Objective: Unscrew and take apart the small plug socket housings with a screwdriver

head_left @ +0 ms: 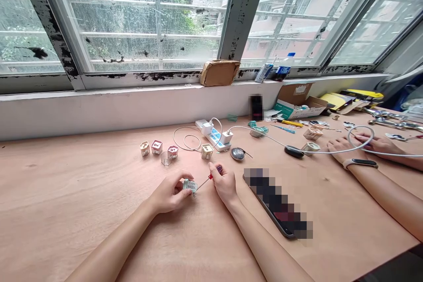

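The left hand (170, 194) pinches a small clear plastic part (190, 186) over the plywood tabletop (66, 185). The right hand (224, 183) grips a red-handled screwdriver (210, 176), its tip at the part. Lettering on the nearby power strip (214, 139) is too small to read.

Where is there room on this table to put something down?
The biggest bare patch is left of the left hand, below the little cubes. There's another between the phone and the other person's arm. The back is crowded around the power strip and its cords, and the far right corner.
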{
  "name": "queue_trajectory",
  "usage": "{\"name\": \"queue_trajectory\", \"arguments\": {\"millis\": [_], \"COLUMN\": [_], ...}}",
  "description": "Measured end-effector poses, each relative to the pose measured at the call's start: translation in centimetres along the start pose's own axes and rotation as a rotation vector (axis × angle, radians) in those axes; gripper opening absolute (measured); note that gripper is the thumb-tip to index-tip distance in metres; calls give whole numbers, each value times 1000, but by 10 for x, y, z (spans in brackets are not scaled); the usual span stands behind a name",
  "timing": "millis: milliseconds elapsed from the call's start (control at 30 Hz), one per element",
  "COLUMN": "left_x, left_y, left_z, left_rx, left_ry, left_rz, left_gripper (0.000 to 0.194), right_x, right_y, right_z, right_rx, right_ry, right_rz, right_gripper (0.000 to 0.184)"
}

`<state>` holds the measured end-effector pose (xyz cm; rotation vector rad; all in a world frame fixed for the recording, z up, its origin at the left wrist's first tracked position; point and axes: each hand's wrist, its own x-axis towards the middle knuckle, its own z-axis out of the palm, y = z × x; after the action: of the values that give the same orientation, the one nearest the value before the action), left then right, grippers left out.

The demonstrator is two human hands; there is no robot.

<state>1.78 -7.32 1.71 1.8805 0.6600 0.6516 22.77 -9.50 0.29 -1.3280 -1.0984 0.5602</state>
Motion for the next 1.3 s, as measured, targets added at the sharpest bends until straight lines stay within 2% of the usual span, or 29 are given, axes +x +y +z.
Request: {"name": "queue_trajectory", "arguments": {"millis": [433,900,1133,1300], "left_x": [3,4,4,3], "left_y": [2,-1,-7,-5], "left_z": [1,1,1,1], "left_rx": [-44,-86,-216,-153], "left_ry": [-4,-17,138,95], "left_rz": [-5,-16,-33,1], "left_gripper": [31,31,32,32], "right_x": [1,-3,-2,-1], "right_y": [12,5,6,5], "right_z": [1,3,3,2], "right_rx": [109,134,93,74], "right_ry": [-70,-166,-82,-46], "right_rz": [6,51,49,35], "right_gripper": [44,44,45,45]}}
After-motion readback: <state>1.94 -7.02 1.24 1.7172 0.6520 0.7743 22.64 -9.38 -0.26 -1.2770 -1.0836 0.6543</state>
